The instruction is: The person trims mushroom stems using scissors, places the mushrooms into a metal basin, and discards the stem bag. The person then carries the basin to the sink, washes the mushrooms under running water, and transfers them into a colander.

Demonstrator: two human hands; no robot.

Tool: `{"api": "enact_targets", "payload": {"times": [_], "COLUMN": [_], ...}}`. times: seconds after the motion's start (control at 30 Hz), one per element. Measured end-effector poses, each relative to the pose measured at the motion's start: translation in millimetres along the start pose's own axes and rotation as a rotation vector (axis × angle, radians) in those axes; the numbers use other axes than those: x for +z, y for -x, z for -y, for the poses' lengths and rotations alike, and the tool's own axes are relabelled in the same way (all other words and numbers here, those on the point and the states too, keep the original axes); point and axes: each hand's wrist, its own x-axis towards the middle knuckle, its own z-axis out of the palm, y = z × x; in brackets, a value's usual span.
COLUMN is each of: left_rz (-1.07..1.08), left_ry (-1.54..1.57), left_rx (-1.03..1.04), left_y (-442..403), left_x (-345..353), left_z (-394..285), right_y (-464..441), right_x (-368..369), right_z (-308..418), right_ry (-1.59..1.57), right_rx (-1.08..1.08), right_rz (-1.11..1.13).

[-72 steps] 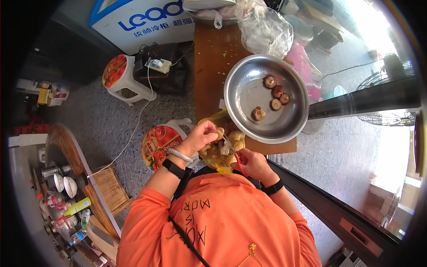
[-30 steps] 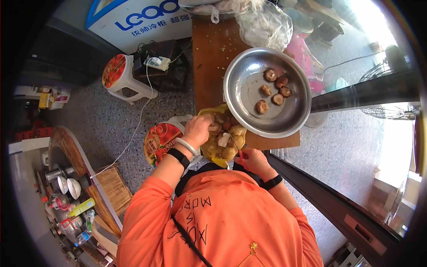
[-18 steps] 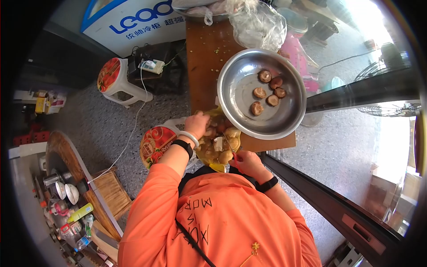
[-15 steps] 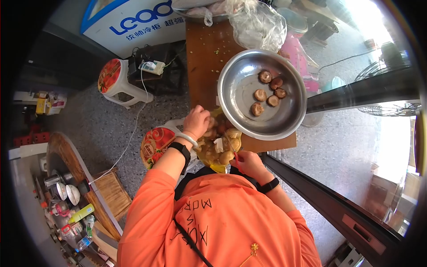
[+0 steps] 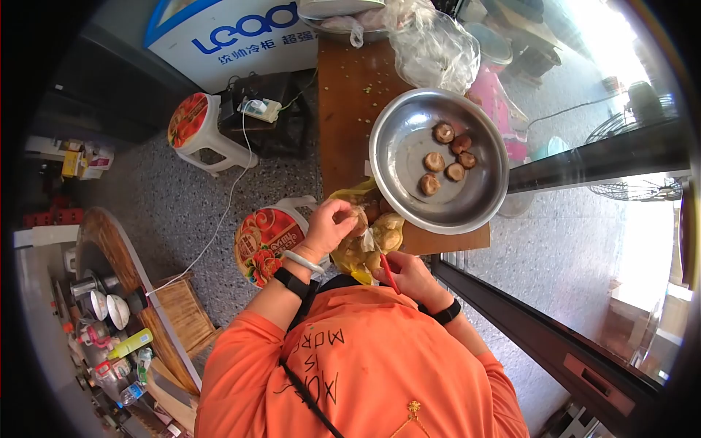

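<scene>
- Head view, nearest the body: the right hand [image 5: 410, 274], on the person's side of the steel basin [image 5: 398, 164], has its fingers closed on red-handled scissors [image 5: 389, 275].
- From there the scissors' long axis slants forward and leftward, short of the basin's near rim, toward a mushroom [image 5: 358, 221]; how far the blades are parted, I cannot tell.
- That mushroom sits just off the basin's near-left rim, pinched in the fingers of the left hand [image 5: 326, 228], so the left is the nearer hand.
- Below both hands, by the basin's near-left rim, is a yellow bag [image 5: 353, 258].
- Inside the basin, mostly right of its centre, lie six mushrooms [image 5: 455, 171].
- Beyond the basin, on the desk [image 5: 339, 109], is a clear plastic bag [image 5: 438, 62].
</scene>
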Motion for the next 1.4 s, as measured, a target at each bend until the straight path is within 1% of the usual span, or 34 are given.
{"api": "enact_targets", "payload": {"times": [0.03, 0.07, 0.1, 0.13, 0.2, 0.3, 0.37, 0.6, 0.77, 0.83, 0.93, 1.03, 1.1, 1.17, 1.2, 1.23, 1.27, 1.3, 1.33, 1.37, 1.4], "left_rz": [-0.002, -0.019, -0.036, -0.037, -0.085, -0.112, -0.111, -0.102, -0.084, -0.076, -0.033, -0.020, 0.008, 0.018, -0.009, -0.037, -0.066, -0.066, -0.025, 0.016, 0.013], "left_ry": [0.001, -0.054, -0.110, -0.111, -0.183, -0.229, -0.247, -0.264, -0.297, -0.313, -0.334, -0.335, -0.264, -0.269, -0.174, -0.079, -0.028, -0.027, 0.282, 0.593, 0.595], "left_rx": [0.000, 0.054, 0.108, 0.109, 0.193, 0.256, 0.266, 0.285, 0.291, 0.303, 0.252, 0.294, 0.156, 0.142, -0.005, -0.152, -0.107, -0.109, -0.161, -0.212, -0.217], "left_y": [2, 4, 5, 7, 11, 13, 13, 14, 14, 14, 13, 9, 5, 1, -4, -10, -18, -23, -28, -32, -38], "left_x": [1, 1, 1, 1, 1, 5, 9, 15, 15, 15, 14, 9, 1, -8, -11, -13, -14, -12, -9, -7, -5], "left_z": [-1, -2, -4, -6, -11, -8, -7, -1, 2, 6, 11, 14, 14, 17, 18, 18, 14, -15, -60, -84, -81], "right_y": [-2, -4, -5, -6, -6, -6, -7, -16, -20, -20, -19, -20, -19, -16, -16, -16, -16, -15, -14, -13, -11], "right_x": [1, 1, 1, 1, 2, 2, 4, 9, 11, 12, 12, 13, 10, 5, 3, 2, 1, 0, 0, 0, 1], "right_z": [0, 1, 2, 3, 4, 4, 8, 3, -6, -8, -10, -16, -17, -16, -19, -25, -29, -31, -33, -34, -35], "right_ry": [-0.015, -0.031, -0.031, -0.047, -0.065, -0.085, 0.011, 0.007, 0.100, 0.084, 0.066, 0.020, -0.023, -0.082, -0.085, -0.078, -0.070, -0.070, -0.110, -0.150, -0.148], "right_rx": [0.028, 0.056, 0.055, 0.068, 0.078, 0.095, 0.079, 0.052, -0.009, -0.024, -0.034, -0.033, -0.039, -0.025, -0.024, 0.037, 0.097, 0.098, 0.128, 0.159, 0.162], "right_rz": [0.025, 0.050, 0.049, 0.058, 0.068, 0.102, 0.078, 0.030, -0.028, -0.029, -0.014, 0.003, -0.001, 0.010, 0.009, 0.021, 0.035, 0.037, 0.043, 0.051, 0.056]}}
